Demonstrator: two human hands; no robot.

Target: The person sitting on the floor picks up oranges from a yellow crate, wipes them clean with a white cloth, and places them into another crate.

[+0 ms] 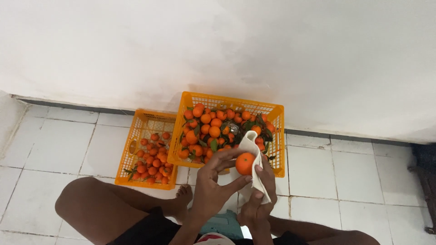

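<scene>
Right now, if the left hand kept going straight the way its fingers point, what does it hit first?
The left hand points up and right, already touching the orange it holds against the white cloth. Past those, probably the fuller orange crate, though depth is unclear.

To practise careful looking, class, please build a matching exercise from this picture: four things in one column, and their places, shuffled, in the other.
Things:
1. white cloth
2. single orange
3. smaller orange crate
4. larger orange crate

Places:
A. on the left by the bent knee, partly filled
B. gripped by left hand
C. draped over right hand
D. by the wall, heaped with leafy fruit

Pairs: 1-C, 2-B, 3-A, 4-D
</scene>
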